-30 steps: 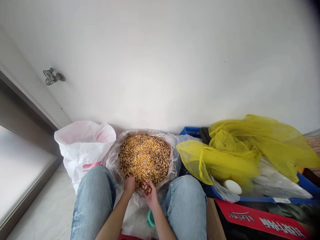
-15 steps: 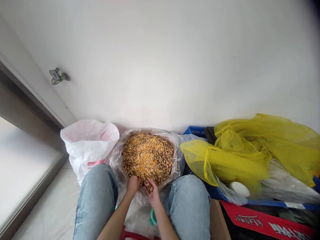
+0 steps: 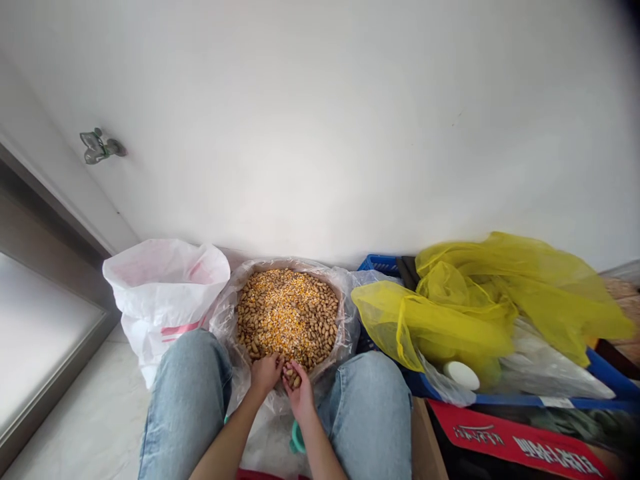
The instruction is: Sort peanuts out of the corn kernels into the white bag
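Peanuts [image 3: 325, 327] ring the corn kernels [image 3: 285, 310] in your plastic-lined tub [image 3: 226, 320], which sits on the floor between your knees. Your right hand [image 3: 300, 395] is cupped closed around a few pods [image 3: 292, 377] at the tub's near edge. Your left hand [image 3: 265, 375] sits just beside it, fingers curled at the pile; from this angle, you can't tell whether it holds anything. A white sack [image 3: 165, 287] stands just left of the tub.

bright daylight from frosted window [image 3: 45, 340] left; soft shadows; corn kernels [image 3: 287, 313] sharp; edges bowed, top-right corner dark
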Demonstrator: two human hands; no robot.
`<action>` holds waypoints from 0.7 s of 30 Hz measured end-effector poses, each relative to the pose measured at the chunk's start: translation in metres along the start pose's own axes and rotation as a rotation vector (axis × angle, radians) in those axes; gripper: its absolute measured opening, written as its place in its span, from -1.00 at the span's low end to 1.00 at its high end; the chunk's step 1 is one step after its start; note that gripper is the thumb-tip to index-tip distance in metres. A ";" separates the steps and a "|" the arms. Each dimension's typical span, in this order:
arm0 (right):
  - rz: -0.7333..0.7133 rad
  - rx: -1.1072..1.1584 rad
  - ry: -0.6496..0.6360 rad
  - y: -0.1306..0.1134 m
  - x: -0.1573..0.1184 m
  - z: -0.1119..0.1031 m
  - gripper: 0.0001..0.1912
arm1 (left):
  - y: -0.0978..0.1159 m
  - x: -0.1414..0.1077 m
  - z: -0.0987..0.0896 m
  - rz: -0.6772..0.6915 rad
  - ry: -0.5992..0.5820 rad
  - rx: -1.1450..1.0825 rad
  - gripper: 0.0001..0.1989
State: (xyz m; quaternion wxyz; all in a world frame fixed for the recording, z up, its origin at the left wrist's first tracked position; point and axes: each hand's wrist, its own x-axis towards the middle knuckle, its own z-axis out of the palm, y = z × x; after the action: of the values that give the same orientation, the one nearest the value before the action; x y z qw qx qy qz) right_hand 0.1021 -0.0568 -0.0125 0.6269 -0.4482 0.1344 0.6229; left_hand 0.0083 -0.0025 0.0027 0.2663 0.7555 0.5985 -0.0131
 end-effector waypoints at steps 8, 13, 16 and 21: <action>-0.052 0.054 0.017 -0.001 0.006 0.002 -0.86 | 0.009 -0.018 -0.023 0.439 0.032 -0.138 -0.65; -0.014 0.091 0.002 -0.003 0.006 -0.002 -0.84 | -0.012 0.010 -0.037 -0.016 0.178 0.090 -0.69; -0.029 0.031 -0.007 -0.001 0.005 -0.004 -0.78 | -0.028 0.023 -0.034 -0.131 0.129 0.237 -0.72; -0.001 0.018 0.010 -0.002 0.001 -0.001 -0.76 | -0.040 0.025 -0.027 -0.089 0.114 0.303 -0.67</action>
State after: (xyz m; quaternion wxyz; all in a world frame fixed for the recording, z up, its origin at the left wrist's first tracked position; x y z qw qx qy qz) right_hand 0.1042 -0.0565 -0.0125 0.6307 -0.4456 0.1428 0.6191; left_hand -0.0291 0.0372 0.0016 0.1142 0.7592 0.6367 -0.0723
